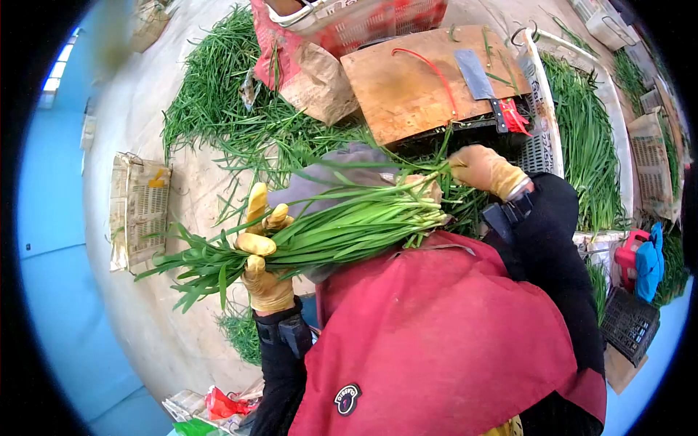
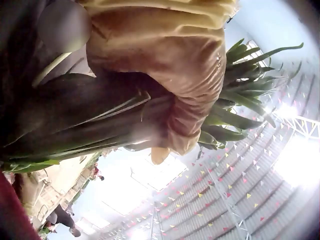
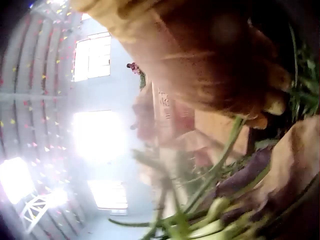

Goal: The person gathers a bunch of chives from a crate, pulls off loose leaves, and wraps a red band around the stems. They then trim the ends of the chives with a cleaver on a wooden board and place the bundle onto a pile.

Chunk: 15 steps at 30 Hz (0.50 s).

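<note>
A thick bunch of garlic chives point(image 1: 349, 229) lies across the person's lap, leaf tips to the left and pale stem ends to the right. The yellow-gloved left hand point(image 1: 265, 280) grips it near the leafy end, its fingers wrapped around the leaves in the left wrist view. Beyond the stem ends, the gloved right hand point(image 1: 483, 171) pinches a green stalk point(image 3: 231, 142), which runs down toward the pale stems in the right wrist view. A red apron point(image 1: 436, 305) and grey cloth point(image 1: 331, 178) lie under and beside the bunch.
A brown board point(image 1: 407, 80) ahead carries a cleaver point(image 1: 476, 76) and a red strip point(image 1: 436, 69). Loose chives point(image 1: 218, 87) are heaped at the far left. On the right stands a white crate point(image 1: 549, 109) full of chives; another crate point(image 1: 138, 211) is at the left.
</note>
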Each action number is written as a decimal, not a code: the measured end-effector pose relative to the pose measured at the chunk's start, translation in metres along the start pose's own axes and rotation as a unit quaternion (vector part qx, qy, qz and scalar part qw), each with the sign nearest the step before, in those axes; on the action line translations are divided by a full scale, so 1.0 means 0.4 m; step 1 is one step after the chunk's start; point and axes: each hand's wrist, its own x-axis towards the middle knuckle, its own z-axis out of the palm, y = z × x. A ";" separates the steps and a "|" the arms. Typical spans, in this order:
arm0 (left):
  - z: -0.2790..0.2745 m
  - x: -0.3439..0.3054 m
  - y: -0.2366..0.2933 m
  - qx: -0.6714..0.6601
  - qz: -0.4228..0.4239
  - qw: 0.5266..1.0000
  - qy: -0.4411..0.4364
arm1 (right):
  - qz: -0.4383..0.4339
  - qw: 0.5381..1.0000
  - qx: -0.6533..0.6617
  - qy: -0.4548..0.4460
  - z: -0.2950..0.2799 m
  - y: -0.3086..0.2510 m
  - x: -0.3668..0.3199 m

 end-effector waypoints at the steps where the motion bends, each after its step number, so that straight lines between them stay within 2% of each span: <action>1: 0.000 0.002 -0.001 -0.006 0.004 1.000 0.001 | 0.026 0.996 -0.087 0.009 0.027 0.060 -0.004; 2: 0.004 0.004 -0.001 -0.012 0.008 1.000 0.002 | -0.001 0.991 -0.132 0.007 0.048 0.113 -0.006; 4: 0.010 0.001 -0.002 -0.017 0.008 1.000 0.008 | -0.085 0.996 -0.024 0.021 0.055 0.121 -0.035; 5: -0.001 -0.003 -0.003 -0.021 0.001 1.000 0.002 | -0.184 0.980 0.027 0.072 0.083 0.127 -0.024; 6: -0.005 -0.003 -0.007 -0.025 -0.005 1.000 -0.006 | -0.192 0.973 0.116 0.044 0.077 0.071 -0.034; 7: -0.001 -0.002 -0.013 -0.028 0.001 1.000 -0.012 | -0.150 0.976 0.153 -0.035 0.064 0.018 -0.034; 8: 0.004 -0.001 -0.018 -0.031 0.009 0.999 -0.017 | -0.224 0.950 0.217 -0.034 0.135 0.033 0.029; 9: 0.009 0.000 -0.020 -0.033 0.016 0.999 -0.022 | -0.226 0.934 0.274 -0.041 0.134 -0.033 0.022; 10: 0.016 0.001 -0.018 -0.015 0.011 0.999 -0.035 | -0.323 0.896 0.293 0.083 0.181 -0.063 0.051; 12: 0.029 0.000 -0.004 0.024 0.002 0.998 -0.057 | -0.204 0.910 0.360 0.016 0.209 -0.115 0.072; 14: 0.059 0.004 0.004 0.031 0.020 0.999 -0.021 | -0.200 0.910 0.362 0.037 0.197 -0.115 0.096; 15: 0.051 0.004 0.008 0.025 0.015 0.999 -0.013 | -0.203 0.927 0.307 0.074 0.196 -0.110 0.100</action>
